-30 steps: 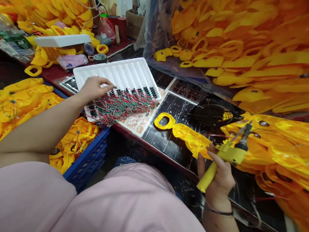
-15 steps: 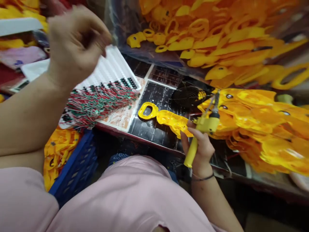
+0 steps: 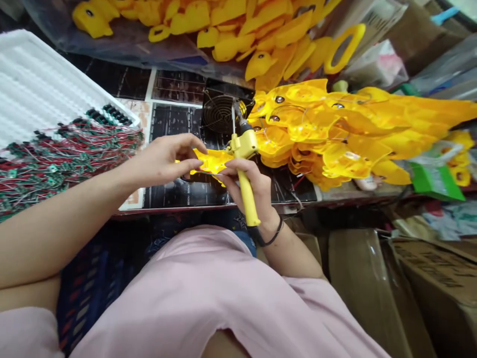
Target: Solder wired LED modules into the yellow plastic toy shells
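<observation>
My right hand is wrapped round the handle of a yellow soldering gun, its metal tip pointing away from me. A yellow moulded plastic shell lies on the dark table top, its hollow side up. Over the shell's left part, my left hand has thumb and forefinger curled close together. A thin wire-like line runs between the fingertips of both hands; what the left fingers pinch is too small to make out. The right thumb and fingertips reach the shell's near edge.
Behind the shell stands a black fan with a round grille. Yellow shells are piled on the right. A white ribbed tray with wired circuit boards is at left. A bag of yellow parts lies behind; cardboard boxes stand lower right.
My left hand has come down from above the white tray to the shell. The view has swung to the right. My right hand still grips the soldering gun beside the shell.
</observation>
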The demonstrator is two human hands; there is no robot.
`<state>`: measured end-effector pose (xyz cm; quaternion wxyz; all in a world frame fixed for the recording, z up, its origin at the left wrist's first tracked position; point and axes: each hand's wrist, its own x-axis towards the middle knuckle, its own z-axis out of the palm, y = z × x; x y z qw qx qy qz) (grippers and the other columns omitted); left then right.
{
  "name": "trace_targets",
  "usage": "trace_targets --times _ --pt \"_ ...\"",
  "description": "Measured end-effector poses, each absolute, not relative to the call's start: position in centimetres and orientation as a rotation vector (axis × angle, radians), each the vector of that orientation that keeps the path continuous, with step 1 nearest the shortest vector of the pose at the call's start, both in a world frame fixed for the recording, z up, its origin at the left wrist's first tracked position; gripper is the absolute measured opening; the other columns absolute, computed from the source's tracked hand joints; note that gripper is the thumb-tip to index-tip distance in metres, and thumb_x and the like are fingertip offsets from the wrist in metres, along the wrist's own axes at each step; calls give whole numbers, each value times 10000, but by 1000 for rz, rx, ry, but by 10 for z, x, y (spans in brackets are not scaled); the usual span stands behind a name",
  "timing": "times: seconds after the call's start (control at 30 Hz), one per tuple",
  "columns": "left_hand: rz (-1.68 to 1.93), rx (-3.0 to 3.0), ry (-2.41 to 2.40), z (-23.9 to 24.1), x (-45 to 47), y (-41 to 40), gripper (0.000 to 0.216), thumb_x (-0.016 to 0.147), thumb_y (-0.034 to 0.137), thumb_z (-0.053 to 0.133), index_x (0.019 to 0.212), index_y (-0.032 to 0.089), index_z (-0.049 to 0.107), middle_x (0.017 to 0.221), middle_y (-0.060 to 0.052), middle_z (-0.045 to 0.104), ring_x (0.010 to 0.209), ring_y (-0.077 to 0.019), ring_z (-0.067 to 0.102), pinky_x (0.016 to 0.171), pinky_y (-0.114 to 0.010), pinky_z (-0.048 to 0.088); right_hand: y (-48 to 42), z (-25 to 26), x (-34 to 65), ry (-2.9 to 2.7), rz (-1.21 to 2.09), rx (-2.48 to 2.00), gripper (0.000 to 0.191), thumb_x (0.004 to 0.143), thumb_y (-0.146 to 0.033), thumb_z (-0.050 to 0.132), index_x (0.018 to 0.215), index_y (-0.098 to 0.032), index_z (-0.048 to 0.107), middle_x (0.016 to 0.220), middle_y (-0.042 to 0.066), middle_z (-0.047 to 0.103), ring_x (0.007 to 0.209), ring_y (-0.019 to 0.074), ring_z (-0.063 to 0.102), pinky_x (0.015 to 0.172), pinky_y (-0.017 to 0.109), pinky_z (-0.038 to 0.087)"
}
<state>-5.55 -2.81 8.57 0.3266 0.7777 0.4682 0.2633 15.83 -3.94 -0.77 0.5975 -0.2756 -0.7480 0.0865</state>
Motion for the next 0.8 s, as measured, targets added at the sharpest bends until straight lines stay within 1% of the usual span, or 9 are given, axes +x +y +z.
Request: trace_targets --times 0.13,0.23,0.3,0.4,0.47,0.57,0.63,0.7,0.8 --pt "934 1650 1235 74 -56 -25 400 700 495 857 888 186 686 737 -14 705 616 -131 638 566 -223 503 -43 -6 161 -1650 337 -643 219 985 -247 696 1155 -256 558 884 -47 772 762 116 775 768 228 647" --pt "1057 1479 1240 66 -51 -28 476 619 526 921 846 184 680 726 -2 685 576 -105 598 574 -231 527 -43 -6 159 -1578 279 -645 223 992 -248 681 1162 -265 537 883 -51 769 759 115 777 762 235 656" --pt "1123 1446 1237 64 -51 -31 496 612 545 928 842 181 681 754 -11 686 604 -113 612 612 -256 559 -41 -8 158 -1568 227 -647 224 989 -227 681 1163 -262 545 904 -43 776 772 113 782 771 228 656" --pt "1191 1516 1278 68 -54 -36 473 662 550 902 877 180 699 799 -27 693 708 -159 673 689 -298 601 -39 -11 157 -1613 185 -642 217 990 -204 679 1173 -249 570 929 -26 785 780 115 786 784 222 656" --pt "1208 1631 1340 72 -56 -41 399 741 516 856 922 190 715 832 -30 708 752 -177 694 715 -308 613 -38 -12 156 -1664 90 -637 200 990 -199 682 1163 -247 593 931 -21 786 772 116 780 781 218 650" --pt "1304 2007 1366 73 -55 -52 176 886 381 731 956 219 729 926 -43 734 835 -181 710 768 -304 619 -37 -11 154 -1713 -133 -665 162 984 -181 684 1124 -245 637 886 -22 777 727 114 756 753 201 622" --pt "1377 2312 1280 70 -53 -60 93 914 289 682 968 236 736 990 -57 734 913 -185 714 827 -307 618 -36 -10 152 -1706 -243 -708 142 993 -176 662 1117 -244 648 844 -23 765 695 115 738 723 199 605" --pt "1389 2374 1249 64 -51 -64 135 910 269 682 1033 245 732 1055 -67 721 899 -174 709 814 -298 617 -34 -7 151 -1672 -322 -738 138 1001 -192 650 1126 -250 638 828 -22 759 692 125 737 706 211 604" --pt "1259 1937 1289 53 -53 -62 324 880 370 736 1165 222 688 1091 -70 702 696 -119 661 641 -262 589 -34 -3 152 -1621 -408 -718 179 996 -201 665 1155 -269 617 841 -23 764 705 136 749 711 233 623"
